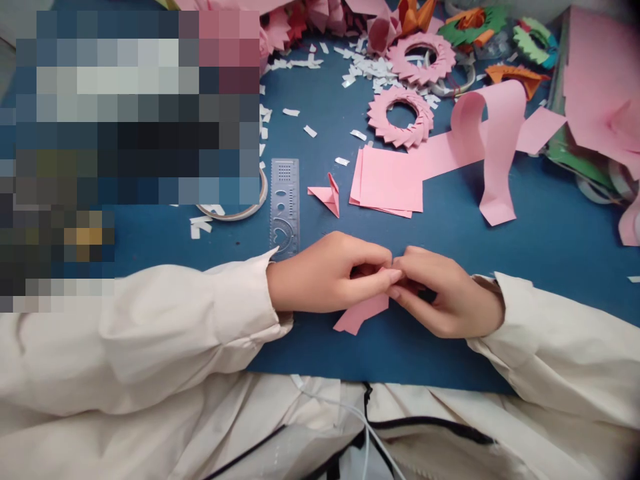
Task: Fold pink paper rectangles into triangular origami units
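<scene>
My left hand [345,273] and my right hand [440,290] meet at the fingertips, each closed in a pinch. A piece of pink paper [364,313] shows just below the fingers, its upper part hidden behind them; the pinched spot itself is covered. Beyond the hands lie a small folded pink paper piece [327,195] with a raised point and a stack of square pink papers [393,180]. A clear plastic ruler [285,207] with cut-out shapes lies by my left wrist.
Two pink folded-paper rings [400,137] lie farther back, among white paper scraps [367,67]. A curled pink paper strip [505,133] stands at right. Green and orange paper rings [473,25] sit at the back. A roll of tape [237,215] lies at left, near a blurred-out area.
</scene>
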The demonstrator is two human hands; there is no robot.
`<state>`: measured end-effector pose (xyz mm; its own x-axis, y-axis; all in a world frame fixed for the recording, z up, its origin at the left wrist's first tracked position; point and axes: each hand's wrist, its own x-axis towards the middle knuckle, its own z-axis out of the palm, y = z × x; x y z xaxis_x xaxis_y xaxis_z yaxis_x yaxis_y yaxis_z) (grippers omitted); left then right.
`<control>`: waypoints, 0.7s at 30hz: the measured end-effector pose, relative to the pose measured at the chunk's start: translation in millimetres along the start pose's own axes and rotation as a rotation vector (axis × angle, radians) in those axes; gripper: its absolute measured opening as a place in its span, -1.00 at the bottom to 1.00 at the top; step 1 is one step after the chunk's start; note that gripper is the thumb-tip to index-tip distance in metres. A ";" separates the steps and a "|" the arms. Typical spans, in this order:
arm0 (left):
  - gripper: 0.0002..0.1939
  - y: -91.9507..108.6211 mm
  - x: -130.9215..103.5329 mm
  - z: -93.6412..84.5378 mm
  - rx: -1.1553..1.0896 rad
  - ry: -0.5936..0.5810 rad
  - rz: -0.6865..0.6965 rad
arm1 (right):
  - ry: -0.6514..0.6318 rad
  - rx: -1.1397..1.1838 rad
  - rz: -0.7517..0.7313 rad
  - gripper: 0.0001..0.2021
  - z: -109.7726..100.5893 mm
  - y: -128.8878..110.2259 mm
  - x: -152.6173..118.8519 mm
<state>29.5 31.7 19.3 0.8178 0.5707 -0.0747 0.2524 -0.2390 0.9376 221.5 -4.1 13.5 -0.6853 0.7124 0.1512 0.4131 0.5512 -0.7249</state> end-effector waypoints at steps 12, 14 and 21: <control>-0.82 8.7 -17.1 -3.2 0.247 0.282 0.067 | 0.067 0.115 0.042 -0.96 -1.0 -0.6 0.6; -0.83 10.3 -20.8 -4.2 0.291 0.338 0.043 | 0.068 0.092 0.045 -0.97 -1.2 0.2 1.0; -0.76 -8.2 -22.2 -3.3 0.950 0.370 0.099 | 0.262 -0.049 0.180 -0.92 -2.7 8.7 0.9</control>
<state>7.6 23.6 14.3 0.6870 0.6826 0.2491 0.6293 -0.7303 0.2658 226.1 2.4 9.1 -0.4240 0.8842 0.1959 0.5463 0.4222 -0.7234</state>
